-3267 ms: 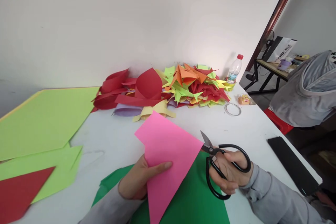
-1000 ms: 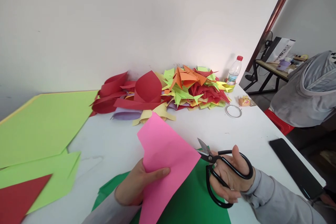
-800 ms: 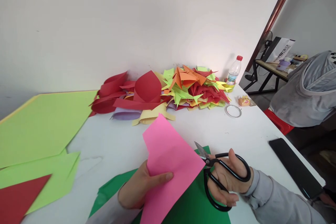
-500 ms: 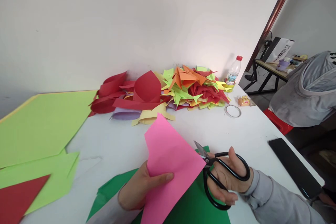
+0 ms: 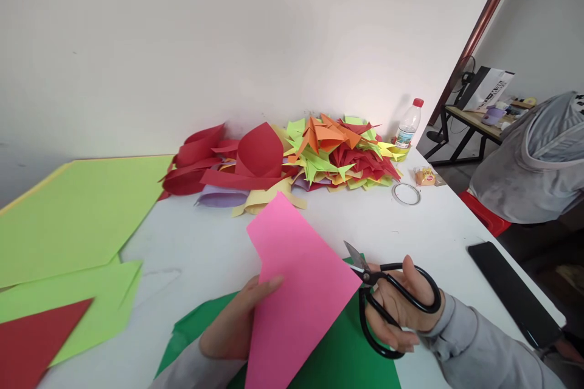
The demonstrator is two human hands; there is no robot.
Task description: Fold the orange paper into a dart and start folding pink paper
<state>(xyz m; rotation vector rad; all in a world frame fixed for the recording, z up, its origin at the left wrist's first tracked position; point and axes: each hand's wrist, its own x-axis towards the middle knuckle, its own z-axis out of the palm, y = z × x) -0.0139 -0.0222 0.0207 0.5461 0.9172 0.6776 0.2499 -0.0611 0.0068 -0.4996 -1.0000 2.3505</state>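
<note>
A sheet of pink paper (image 5: 301,292) with a notched upper left edge is pinched in my left hand (image 5: 241,319), the thumb lying on its front. My right hand (image 5: 396,307) holds black-handled scissors (image 5: 381,279), fingers through the loops. Their blades are parted and sit at the pink paper's right corner; the lower blade is partly hidden by the paper. Beneath both hands lies green paper (image 5: 356,346) on the white table (image 5: 191,243).
Light green sheets (image 5: 91,219) and a red piece (image 5: 41,340) lie left. Folded red paper shapes (image 5: 260,155) and a colourful paper pile (image 5: 337,152) line the wall. At right are a bottle (image 5: 407,127), tape roll (image 5: 406,194), wrapped snack (image 5: 426,176) and phone (image 5: 513,292). A person (image 5: 524,158) sits beyond.
My left thumb has slid left toward the pink paper's edge, and the paper has turned slightly. The scissors stay parted at its right corner. The whole view has shifted a little.
</note>
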